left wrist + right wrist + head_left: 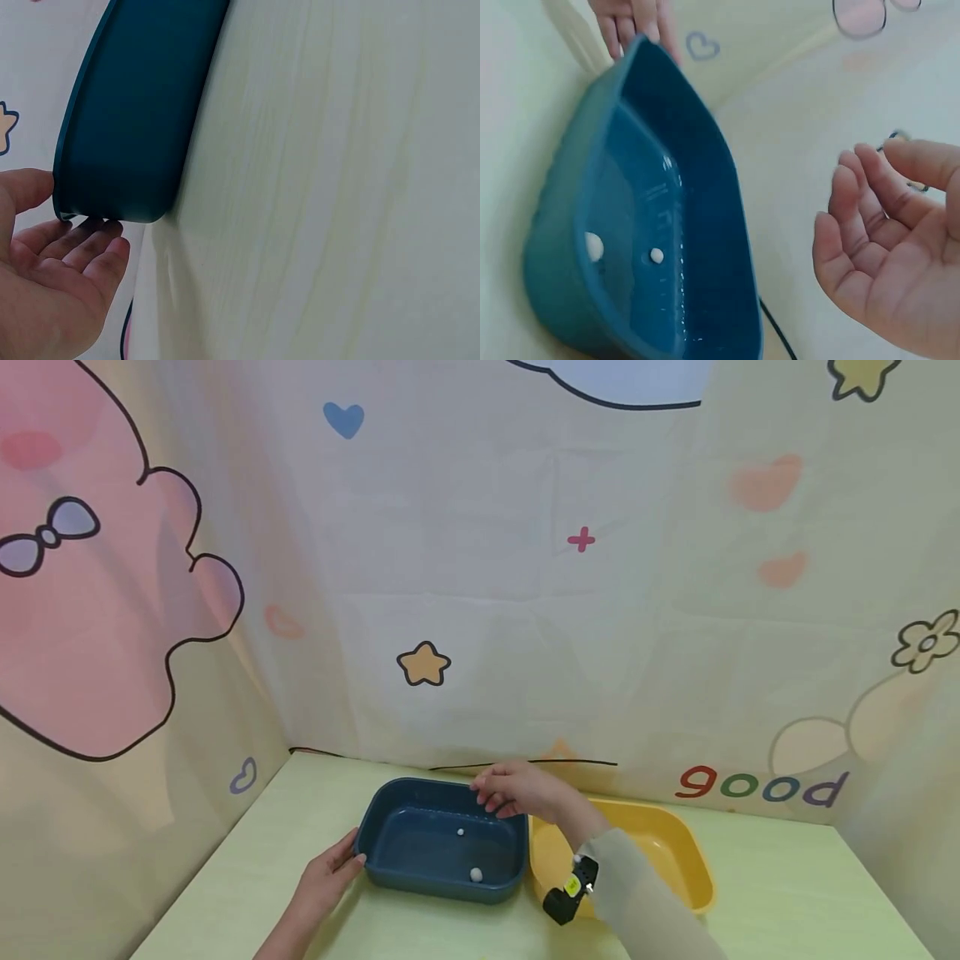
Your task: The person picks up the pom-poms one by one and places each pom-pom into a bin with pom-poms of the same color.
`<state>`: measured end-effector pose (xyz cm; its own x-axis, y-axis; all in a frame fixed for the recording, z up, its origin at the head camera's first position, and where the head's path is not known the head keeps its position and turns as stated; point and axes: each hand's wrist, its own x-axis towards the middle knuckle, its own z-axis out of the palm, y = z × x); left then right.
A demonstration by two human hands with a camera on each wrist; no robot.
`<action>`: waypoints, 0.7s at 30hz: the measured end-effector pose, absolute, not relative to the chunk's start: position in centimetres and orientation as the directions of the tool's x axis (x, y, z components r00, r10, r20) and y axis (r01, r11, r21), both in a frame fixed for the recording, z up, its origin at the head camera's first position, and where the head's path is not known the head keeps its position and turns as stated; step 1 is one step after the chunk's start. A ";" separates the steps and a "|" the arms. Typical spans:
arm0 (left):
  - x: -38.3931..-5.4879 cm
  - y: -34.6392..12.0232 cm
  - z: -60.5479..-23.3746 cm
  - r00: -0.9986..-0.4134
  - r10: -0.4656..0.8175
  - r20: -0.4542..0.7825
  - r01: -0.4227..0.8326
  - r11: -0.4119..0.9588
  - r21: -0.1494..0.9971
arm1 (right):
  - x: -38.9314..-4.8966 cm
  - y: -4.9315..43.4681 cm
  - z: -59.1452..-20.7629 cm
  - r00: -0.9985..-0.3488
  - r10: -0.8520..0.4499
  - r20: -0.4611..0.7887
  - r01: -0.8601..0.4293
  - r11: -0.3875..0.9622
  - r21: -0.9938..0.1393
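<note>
In the head view, a navy-blue plastic basin (431, 889) stands on the pale green worktop (795, 893), a yellow basin (701, 881) just beside it on the right. The left hand (330, 872) grips the navy basin's left end at the rim. A smaller white ball (461, 832) and a larger white ball (476, 875) lie on the navy basin's floor, apart from each other, the larger nearer the front wall. The right hand (521, 789) hangs above that basin's back right part, fingers bent, its sleeved forearm crossing the yellow basin; a black device (572, 889) sits at the wrist. In the left wrist view, the left thumb meets the rim while the other fingers lie against the end wall. In the right wrist view, the right fingers are loosely curved, beside the navy basin's rim; whether thumb and index fingertip touch, I cannot tell.
</note>
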<state>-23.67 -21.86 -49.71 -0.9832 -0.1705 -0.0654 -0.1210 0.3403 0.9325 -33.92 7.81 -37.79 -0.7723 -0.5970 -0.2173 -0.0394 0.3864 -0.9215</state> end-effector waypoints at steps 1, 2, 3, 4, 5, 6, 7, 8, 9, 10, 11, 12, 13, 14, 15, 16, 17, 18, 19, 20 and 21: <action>-23.7 -21.9 -49.7 -0.983 -0.170 -0.066 -0.122 0.341 0.932 | -33.4 8.1 -37.8 -0.773 -0.601 -0.204 -0.044 0.372 -0.927; -23.7 -21.9 -49.7 -0.983 -0.170 -0.066 -0.122 0.342 0.932 | -32.9 8.4 -37.8 -0.773 -0.604 -0.192 -0.049 0.360 -0.932; -23.7 -21.9 -49.8 -0.983 -0.170 -0.066 -0.122 0.342 0.932 | -32.3 8.6 -37.8 -0.775 -0.605 -0.183 -0.052 0.350 -0.935; -23.7 -21.9 -49.8 -0.983 -0.171 -0.066 -0.122 0.344 0.931 | -31.7 8.9 -37.8 -0.775 -0.607 -0.176 -0.054 0.342 -0.938; -23.7 -21.9 -49.8 -0.984 -0.168 -0.061 -0.118 0.351 0.929 | -31.1 9.1 -38.0 -0.773 -0.612 -0.170 -0.061 0.337 -0.940; -23.7 -21.9 -49.8 -0.984 -0.170 -0.059 -0.117 0.354 0.928 | -30.5 9.3 -38.1 -0.770 -0.616 -0.165 -0.065 0.334 -0.940; -23.7 -21.9 -49.8 -0.984 -0.170 -0.059 -0.117 0.356 0.927 | -30.0 9.6 -38.2 -0.769 -0.618 -0.162 -0.071 0.335 -0.940; -23.7 -21.9 -49.8 -0.984 -0.169 -0.058 -0.116 0.357 0.927 | -29.4 9.8 -38.4 -0.770 -0.617 -0.161 -0.069 0.332 -0.941; -23.7 -21.9 -49.8 -0.984 -0.169 -0.058 -0.116 0.359 0.926 | -28.8 10.0 -38.6 -0.772 -0.614 -0.161 -0.064 0.327 -0.943; -23.7 -21.9 -49.7 -0.984 -0.169 -0.057 -0.115 0.361 0.926 | -28.3 10.1 -38.8 -0.775 -0.611 -0.158 -0.060 0.321 -0.945; -23.7 -21.9 -49.7 -0.985 -0.165 -0.052 -0.110 0.364 0.925 | -27.8 10.3 -39.0 -0.778 -0.609 -0.157 -0.056 0.315 -0.947; -23.7 -21.9 -49.6 -0.985 -0.166 -0.051 -0.110 0.365 0.925 | -27.3 10.5 -39.2 -0.780 -0.606 -0.155 -0.051 0.309 -0.950; -23.6 -21.9 -49.6 -0.985 -0.165 -0.050 -0.108 0.366 0.924 | -26.9 10.6 -39.4 -0.781 -0.604 -0.157 -0.043 0.303 -0.952; -23.6 -21.9 -49.5 -0.985 -0.166 -0.049 -0.107 0.366 0.924 | -26.5 10.7 -39.6 -0.783 -0.602 -0.158 -0.034 0.295 -0.955; -23.6 -21.9 -49.5 -0.985 -0.165 -0.046 -0.106 0.371 0.923 | -26.2 10.8 -39.8 -0.781 -0.604 -0.156 -0.032 0.288 -0.957; -23.6 -21.9 -49.5 -0.985 -0.167 -0.048 -0.108 0.370 0.923 | -25.8 10.9 -40.0 -0.781 -0.605 -0.157 -0.029 0.285 -0.958; -23.6 -21.9 -49.5 -0.985 -0.167 -0.049 -0.109 0.370 0.922 | -25.5 11.0 -40.2 -0.781 -0.604 -0.159 -0.023 0.282 -0.959; -23.5 -21.9 -49.5 -0.984 -0.169 -0.053 -0.113 0.367 0.923 | -25.2 11.1 -40.4 -0.782 -0.602 -0.160 -0.020 0.281 -0.960; -23.5 -21.9 -49.5 -0.984 -0.170 -0.058 -0.117 0.362 0.925 | -24.9 11.2 -40.5 -0.784 -0.599 -0.163 -0.015 0.281 -0.960; -23.5 -21.9 -49.5 -0.984 -0.169 -0.059 -0.117 0.359 0.926 | -24.7 11.4 -40.7 -0.786 -0.596 -0.165 -0.009 0.279 -0.960; -23.5 -21.9 -49.6 -0.984 -0.167 -0.060 -0.117 0.358 0.926 | -24.4 11.5 -40.8 -0.788 -0.592 -0.168 -0.004 0.278 -0.960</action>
